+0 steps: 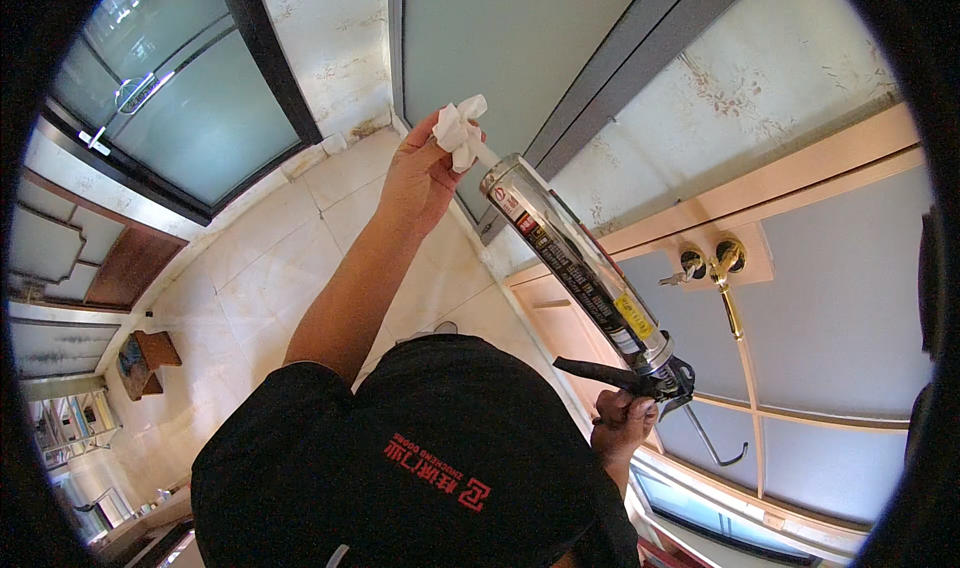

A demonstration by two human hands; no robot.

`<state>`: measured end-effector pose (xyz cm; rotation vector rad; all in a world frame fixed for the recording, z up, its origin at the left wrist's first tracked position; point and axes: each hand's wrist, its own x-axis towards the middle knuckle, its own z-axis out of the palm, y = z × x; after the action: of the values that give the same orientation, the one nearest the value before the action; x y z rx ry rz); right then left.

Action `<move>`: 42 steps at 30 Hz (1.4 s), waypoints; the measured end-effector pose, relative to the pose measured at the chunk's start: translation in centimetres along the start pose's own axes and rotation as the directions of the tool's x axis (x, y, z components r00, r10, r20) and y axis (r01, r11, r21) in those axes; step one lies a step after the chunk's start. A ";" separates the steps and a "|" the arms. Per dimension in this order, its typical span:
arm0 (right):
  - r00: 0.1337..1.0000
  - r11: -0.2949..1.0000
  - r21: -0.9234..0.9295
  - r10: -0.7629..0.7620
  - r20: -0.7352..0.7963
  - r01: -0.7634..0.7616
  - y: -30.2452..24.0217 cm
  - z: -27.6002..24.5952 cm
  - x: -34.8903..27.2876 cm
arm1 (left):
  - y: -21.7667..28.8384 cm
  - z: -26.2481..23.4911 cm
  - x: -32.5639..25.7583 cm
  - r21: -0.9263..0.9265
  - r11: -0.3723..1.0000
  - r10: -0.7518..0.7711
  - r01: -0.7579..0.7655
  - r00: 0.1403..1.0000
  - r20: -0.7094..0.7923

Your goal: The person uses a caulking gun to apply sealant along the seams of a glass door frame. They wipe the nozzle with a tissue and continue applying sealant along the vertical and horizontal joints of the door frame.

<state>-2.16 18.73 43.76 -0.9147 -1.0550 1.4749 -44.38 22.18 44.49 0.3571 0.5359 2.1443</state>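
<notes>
My left hand [422, 176] is closed around a crumpled white tissue [458, 131], fingers pinched together at the nozzle [487, 156] of a sealant cartridge. The tissue covers the nozzle's tip. That cartridge [572, 266], dark-labelled with a yellow sticker, lies in a caulking gun [672, 376] with a black handle and trigger. My right hand [622, 426] grips the gun near its handle, at the rear end, where a bent metal rod sticks out. The gun slants up to the left, from my right hand toward my left.
On the right, a wooden-framed door [835, 268] carries a brass handle [727, 293] and a key in its lock. A grey-framed panel [500, 38] stands ahead beside patterned wall. Frosted-glass double doors [215, 98] are at upper left. A small brown stool [148, 363] sits on the tiled floor [260, 288].
</notes>
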 end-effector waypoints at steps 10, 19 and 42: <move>0.983 0.955 -0.234 -0.177 0.048 0.184 1.4 -2.8 0.2 | -0.1 -5.4 2.9 0.204 0.971 -0.147 0.126 0.985 0.091; 1.000 0.979 -0.203 0.026 -0.001 -0.026 -1.1 1.1 0.3 | -1.5 -8.9 4.1 0.150 0.977 -0.149 0.154 0.988 -0.047; 1.000 0.991 -0.131 -0.011 -0.023 0.008 -0.2 -2.6 -3.3 | -5.4 -7.9 5.8 -0.024 0.865 -0.475 0.501 0.833 0.282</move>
<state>0.81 15.81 43.18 -1.0152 -1.1477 1.3964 -47.42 27.78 35.27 0.3984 0.3201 1.5846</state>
